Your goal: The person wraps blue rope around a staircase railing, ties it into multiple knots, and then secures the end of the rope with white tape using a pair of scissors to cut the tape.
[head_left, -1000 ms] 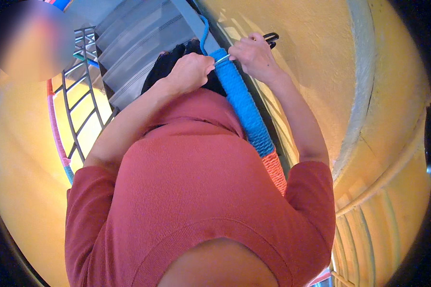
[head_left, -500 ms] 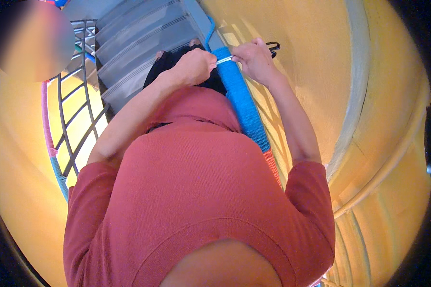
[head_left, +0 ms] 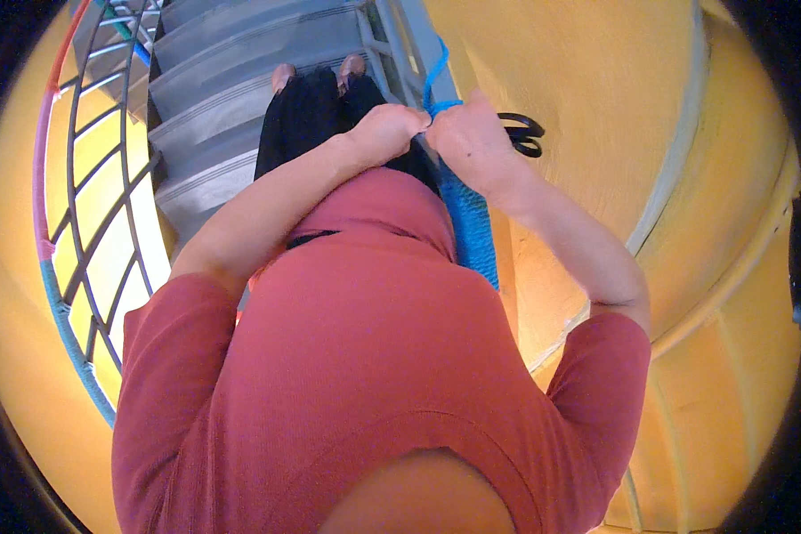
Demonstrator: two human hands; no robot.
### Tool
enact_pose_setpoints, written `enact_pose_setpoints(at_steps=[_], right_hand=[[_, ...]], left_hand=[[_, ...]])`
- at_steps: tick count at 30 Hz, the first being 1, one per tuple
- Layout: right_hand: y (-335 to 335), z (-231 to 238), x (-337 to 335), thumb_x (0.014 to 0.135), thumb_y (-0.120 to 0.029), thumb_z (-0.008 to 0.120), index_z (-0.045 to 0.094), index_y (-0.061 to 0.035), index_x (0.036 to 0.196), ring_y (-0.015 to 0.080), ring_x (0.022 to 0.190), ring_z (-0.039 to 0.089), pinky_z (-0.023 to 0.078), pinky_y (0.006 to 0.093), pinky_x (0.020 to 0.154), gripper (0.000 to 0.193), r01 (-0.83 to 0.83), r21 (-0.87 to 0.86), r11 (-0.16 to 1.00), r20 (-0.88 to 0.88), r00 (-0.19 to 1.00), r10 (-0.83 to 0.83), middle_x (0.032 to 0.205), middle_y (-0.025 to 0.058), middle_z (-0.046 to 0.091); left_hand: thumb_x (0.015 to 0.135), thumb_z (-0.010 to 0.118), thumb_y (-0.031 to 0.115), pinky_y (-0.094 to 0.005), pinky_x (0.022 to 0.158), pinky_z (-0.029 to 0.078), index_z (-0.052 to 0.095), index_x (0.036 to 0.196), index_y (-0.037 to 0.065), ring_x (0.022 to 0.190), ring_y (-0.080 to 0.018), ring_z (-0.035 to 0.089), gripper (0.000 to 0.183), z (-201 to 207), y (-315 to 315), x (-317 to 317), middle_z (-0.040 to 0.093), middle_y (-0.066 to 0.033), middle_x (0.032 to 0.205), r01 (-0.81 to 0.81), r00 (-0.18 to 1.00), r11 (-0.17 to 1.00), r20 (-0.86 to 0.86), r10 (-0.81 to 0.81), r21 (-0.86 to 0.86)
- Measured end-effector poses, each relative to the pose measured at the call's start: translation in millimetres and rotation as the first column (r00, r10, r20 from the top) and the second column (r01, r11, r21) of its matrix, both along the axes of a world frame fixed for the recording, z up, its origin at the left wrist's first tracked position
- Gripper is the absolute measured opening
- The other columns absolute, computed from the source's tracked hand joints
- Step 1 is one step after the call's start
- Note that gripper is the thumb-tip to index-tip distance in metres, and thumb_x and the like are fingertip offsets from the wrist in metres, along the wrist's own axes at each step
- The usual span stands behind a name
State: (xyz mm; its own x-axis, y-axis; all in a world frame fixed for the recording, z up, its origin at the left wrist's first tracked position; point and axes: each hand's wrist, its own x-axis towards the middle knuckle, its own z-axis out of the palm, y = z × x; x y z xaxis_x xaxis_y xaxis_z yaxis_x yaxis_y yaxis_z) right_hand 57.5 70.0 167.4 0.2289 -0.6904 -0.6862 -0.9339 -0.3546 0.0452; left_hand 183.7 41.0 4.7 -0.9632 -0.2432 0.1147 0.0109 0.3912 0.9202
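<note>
Both hands' grip [head_left: 427,133] on blue cord [head_left: 436,84], scissors [head_left: 523,133] half hidden

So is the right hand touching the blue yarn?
Touching: the head view shows the right hand pinching the blue yarn beside the left hand.

My shirt [head_left: 365,356] is a plain brick red. The yarn [head_left: 467,218] I wrap along the handrail is bright blue, and the scissors [head_left: 523,135] are black. The stairs [head_left: 231,62] are grey, my trousers [head_left: 316,111] black, my 2 shoes [head_left: 351,64] brown. The wall [head_left: 596,80] is yellow, the far railing [head_left: 49,231] pink and teal.
</note>
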Motion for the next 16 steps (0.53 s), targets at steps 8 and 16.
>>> enact_pose_setpoints(at_steps=[8, 16], right_hand=[[11.5, -1.3, 20.7, 0.074, -0.014, 0.06, 0.061, -0.0145, 0.07, 0.0182, 0.063, 0.061, 0.039, 0.0308, 0.062, 0.005, -0.046, -0.128, 0.991, -0.137, 0.99, 0.028, 0.063, 0.0037, 0.06], [26.0, -0.2, -28.7, 0.074, -0.018, 0.065, 0.064, -0.0158, 0.08, 0.0236, 0.073, 0.064, 0.04, 0.0384, 0.072, 0.006, 0.449, -0.089, 0.889, 0.183, 0.885, -0.428, 0.075, 0.0012, 0.065]], left_hand=[[0.072, 0.057, 0.004, -0.0447, 0.072, 0.051, 0.061, 0.082, 0.004, 0.083, -0.0374, 0.063, 0.011, 11.9, 2.4, 0.8, 0.064, -0.0182, 0.082, 0.024, 0.975, 0.999, 0.223, -0.014, -0.04], [0.071, 0.059, 0.004, -0.0465, 0.073, 0.051, 0.06, 0.084, 0.006, 0.082, -0.0368, 0.064, 0.013, 58.0, -29.8, 4.2, 0.065, -0.018, 0.082, 0.16, 0.937, 0.976, 0.335, -0.102, -0.148]])
